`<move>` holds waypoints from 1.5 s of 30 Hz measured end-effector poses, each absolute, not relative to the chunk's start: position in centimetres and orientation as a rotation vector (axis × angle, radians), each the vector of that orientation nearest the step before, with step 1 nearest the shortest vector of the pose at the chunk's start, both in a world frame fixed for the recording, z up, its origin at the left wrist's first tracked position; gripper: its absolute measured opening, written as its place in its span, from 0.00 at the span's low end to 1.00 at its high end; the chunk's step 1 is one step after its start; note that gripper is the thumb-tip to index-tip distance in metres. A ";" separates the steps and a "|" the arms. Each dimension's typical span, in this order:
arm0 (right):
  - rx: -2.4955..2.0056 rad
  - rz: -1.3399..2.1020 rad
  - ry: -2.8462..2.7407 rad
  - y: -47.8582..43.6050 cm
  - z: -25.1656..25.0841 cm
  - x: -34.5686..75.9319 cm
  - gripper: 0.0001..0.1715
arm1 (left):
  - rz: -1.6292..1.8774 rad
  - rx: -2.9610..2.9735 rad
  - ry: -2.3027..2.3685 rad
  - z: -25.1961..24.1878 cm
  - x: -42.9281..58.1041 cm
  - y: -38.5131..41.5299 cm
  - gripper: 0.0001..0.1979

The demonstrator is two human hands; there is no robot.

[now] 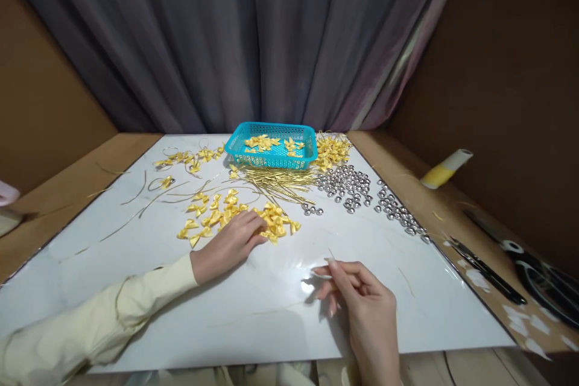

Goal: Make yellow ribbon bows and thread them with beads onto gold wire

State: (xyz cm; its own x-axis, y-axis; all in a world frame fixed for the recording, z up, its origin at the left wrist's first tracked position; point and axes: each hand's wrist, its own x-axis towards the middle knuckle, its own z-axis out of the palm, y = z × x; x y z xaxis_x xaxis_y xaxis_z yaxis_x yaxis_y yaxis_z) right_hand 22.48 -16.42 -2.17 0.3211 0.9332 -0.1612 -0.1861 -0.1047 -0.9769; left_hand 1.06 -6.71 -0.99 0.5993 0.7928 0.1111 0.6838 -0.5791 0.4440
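Observation:
My left hand lies on the white board, fingers curled down onto the near edge of a scatter of small yellow ribbon bows. My right hand hovers low over the board at the front, thumb and forefinger pinched on a thin pale strand whose tip sticks up. A bundle of gold wires lies behind the bows. A heap of silver bells spreads to the right of it.
A turquoise basket with a few bows stands at the back, more bows beside it. Looped bows lie back left. A yellow ribbon spool, black scissors and a tape reel lie right.

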 end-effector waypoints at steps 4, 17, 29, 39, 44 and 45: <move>-1.336 1.101 -0.808 -16.4 -1.9 22.4 0.16 | 0.391 2.430 1.114 -0.7 1.0 -7.0 0.08; -1.351 1.315 -0.898 -15.9 -1.4 20.3 0.15 | 0.234 2.084 0.957 1.5 -0.5 -6.0 0.05; -0.670 1.998 -0.425 -15.2 -0.4 17.8 0.09 | 0.577 1.669 0.426 2.0 -0.6 -7.0 0.09; -0.884 1.750 -0.721 -15.4 -0.7 16.6 0.08 | 0.453 1.786 0.468 0.9 -1.2 -7.4 0.09; -1.127 1.384 -0.874 -15.5 -1.4 16.8 0.07 | 0.582 1.180 0.601 -1.7 -1.6 -9.3 0.24; -1.178 1.316 -0.918 -15.5 -1.5 16.8 0.08 | 0.562 1.136 0.620 -1.9 -1.5 -9.6 0.23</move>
State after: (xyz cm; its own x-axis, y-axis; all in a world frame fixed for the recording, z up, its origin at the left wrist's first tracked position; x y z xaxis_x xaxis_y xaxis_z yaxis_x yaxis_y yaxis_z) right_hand 16.78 -15.50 -1.53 0.0852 0.9879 -0.1294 -0.2198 -0.1081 -0.9696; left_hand -1.46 -9.63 -1.92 0.7041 0.6909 -0.1639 -0.0961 0.3215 0.9420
